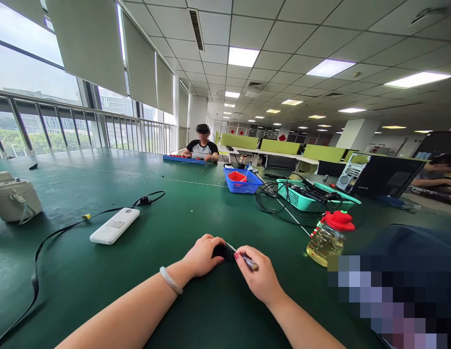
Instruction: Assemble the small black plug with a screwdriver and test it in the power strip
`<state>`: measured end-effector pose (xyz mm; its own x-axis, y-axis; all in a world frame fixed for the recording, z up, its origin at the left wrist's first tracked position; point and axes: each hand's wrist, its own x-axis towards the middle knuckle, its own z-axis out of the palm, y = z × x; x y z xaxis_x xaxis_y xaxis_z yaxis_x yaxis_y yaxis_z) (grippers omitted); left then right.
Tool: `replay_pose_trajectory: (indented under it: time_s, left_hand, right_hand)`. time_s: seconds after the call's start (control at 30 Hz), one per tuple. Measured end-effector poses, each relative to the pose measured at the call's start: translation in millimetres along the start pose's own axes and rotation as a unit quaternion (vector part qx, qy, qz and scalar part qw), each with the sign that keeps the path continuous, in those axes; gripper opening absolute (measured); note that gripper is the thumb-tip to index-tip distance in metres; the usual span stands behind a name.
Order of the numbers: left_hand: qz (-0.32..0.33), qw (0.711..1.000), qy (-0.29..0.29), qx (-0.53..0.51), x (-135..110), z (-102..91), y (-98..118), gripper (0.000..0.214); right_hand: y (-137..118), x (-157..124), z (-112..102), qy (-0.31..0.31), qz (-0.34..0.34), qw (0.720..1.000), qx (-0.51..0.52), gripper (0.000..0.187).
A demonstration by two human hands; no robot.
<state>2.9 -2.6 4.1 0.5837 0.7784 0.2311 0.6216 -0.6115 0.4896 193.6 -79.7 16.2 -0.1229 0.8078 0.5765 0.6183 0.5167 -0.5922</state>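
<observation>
On the green table (167,300), my left hand (203,254), with a pale bangle at the wrist, is closed around a small black object (221,251). Its kind is hard to tell, as my fingers cover much of it. My right hand (261,276) grips a slim screwdriver (250,263) between thumb and fingers. The handle's end sticks out towards me, while the thin metal shaft points at the black object. Whether the tip touches it, I cannot tell.
Left lie a white power bank (115,226), a black strap (69,227) and a beige case (16,198). Ahead are a blue basket (243,184) and a green basket (301,198) of cables. A red-lidded bottle (329,242) stands right. Another person (202,145) sits across the table.
</observation>
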Motion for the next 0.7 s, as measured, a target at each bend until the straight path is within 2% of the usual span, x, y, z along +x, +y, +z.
replay_pose_trajectory:
  time_s: [0.13,0.3,0.4,0.53,0.7]
  left_hand:
    - [0.013,1.0,-0.01,-0.001,-1,-3.1,4,0.036]
    - [0.017,1.0,-0.018,-0.003,-1,-4.6,5,0.036]
    - [0.016,1.0,-0.022,-0.001,0,-4.2,5,0.036]
    - [0.021,1.0,-0.016,-0.001,0,-3.0,4,0.036]
    - [0.036,0.999,-0.021,-0.006,-1,-4.8,5,0.036]
  right_hand:
    - [7,1,0,0.012,0.064,0.995,0.071,0.032]
    - [23,2,3,0.012,0.154,0.975,0.16,0.04]
    - [25,2,3,0.013,0.161,0.972,0.171,0.037]
    - [17,2,0,0.027,0.139,0.981,0.13,0.031]
    - [12,3,-1,0.018,0.123,0.987,0.105,0.033]
